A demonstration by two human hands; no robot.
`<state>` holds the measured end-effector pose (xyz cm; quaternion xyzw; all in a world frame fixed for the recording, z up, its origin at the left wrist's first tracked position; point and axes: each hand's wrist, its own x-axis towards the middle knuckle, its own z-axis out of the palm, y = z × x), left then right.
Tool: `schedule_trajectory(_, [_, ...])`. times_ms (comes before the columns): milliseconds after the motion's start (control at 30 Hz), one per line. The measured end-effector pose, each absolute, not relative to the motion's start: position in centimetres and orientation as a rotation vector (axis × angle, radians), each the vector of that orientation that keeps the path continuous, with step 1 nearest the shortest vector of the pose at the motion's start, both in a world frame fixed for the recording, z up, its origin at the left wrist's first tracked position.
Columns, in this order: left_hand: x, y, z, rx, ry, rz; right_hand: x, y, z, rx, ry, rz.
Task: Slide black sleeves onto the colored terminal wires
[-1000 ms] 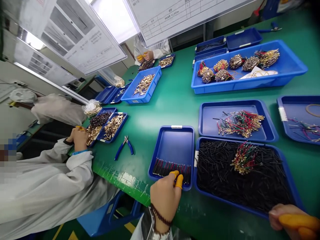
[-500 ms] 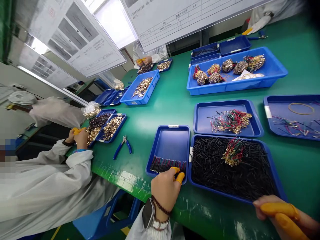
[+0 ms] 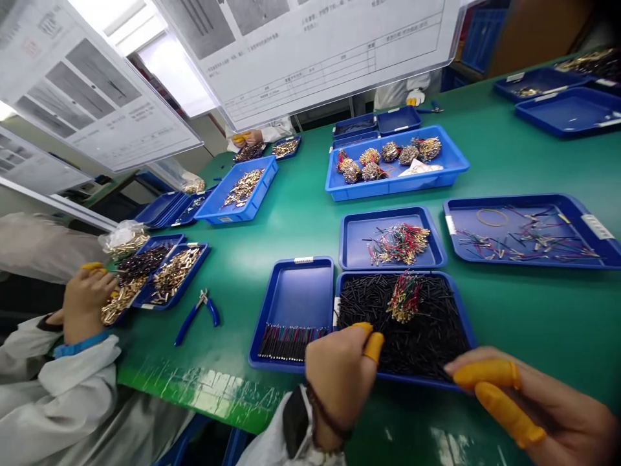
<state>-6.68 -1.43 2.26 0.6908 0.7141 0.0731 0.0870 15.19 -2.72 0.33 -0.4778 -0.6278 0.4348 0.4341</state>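
Note:
My left hand [image 3: 342,375], with yellow finger covers and a dark watch at the wrist, is over the near left corner of the tray of black tubes [image 3: 466,323]. Its fingertips are pressed together; whatever they may hold is hidden. At that tray's near right corner is my right hand [image 3: 490,382], its covered fingers spread with a gap between them. A bunch of coloured wires [image 3: 405,298] with gold ends lies on the black tubes. To the left, a blue tray [image 3: 298,291] holds a row of black-sleeved wires [image 3: 291,343].
Blue-handled cutters [image 3: 198,316] lie left of the trays. Behind are a tray of wires [image 3: 402,243], a tray of loose wires [image 3: 528,243] and a bin of wire bundles [image 3: 398,175]. A co-worker's hands [image 3: 87,298] are at the left. Printed sheets [image 3: 310,58] hang above.
The view has swung to the right. My left hand has moved from the row of wires to the tray of black tubes. My right hand has come closer to that tray's near right corner.

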Motion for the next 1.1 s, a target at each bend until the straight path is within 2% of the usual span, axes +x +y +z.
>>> schedule_trajectory(133, [-3.1,0.7,2.3,2.158,2.052,0.058,14.4,2.4,1.1,-1.147,-1.878,0.676])
schedule_trajectory(200, [-2.5,1.4,2.2,2.167,2.057,-0.006,13.5,4.4,0.2,-1.205,-1.935,0.587])
schedule_trajectory(367, [-2.5,1.7,1.8,2.202,2.040,-0.028,12.0,5.6,-2.5,-1.261,-2.016,0.604])
schedule_trajectory(533, [-3.4,0.8,2.0,2.167,2.099,-0.014,11.9,5.4,-3.2,-1.212,-2.023,0.642])
schedule_trajectory(833, [-6.1,-0.1,2.1,1.962,2.058,0.504,11.6,4.8,-1.5,-1.111,-1.978,0.694])
schedule_trajectory(1000, [-5.7,1.3,2.5,1.979,1.845,0.611,10.7,4.2,-0.9,-1.079,-1.994,0.950])
schedule_trajectory(1100, [-5.6,2.2,2.6,1.969,1.734,0.636,10.8,4.8,-0.7,-1.079,-1.964,0.878])
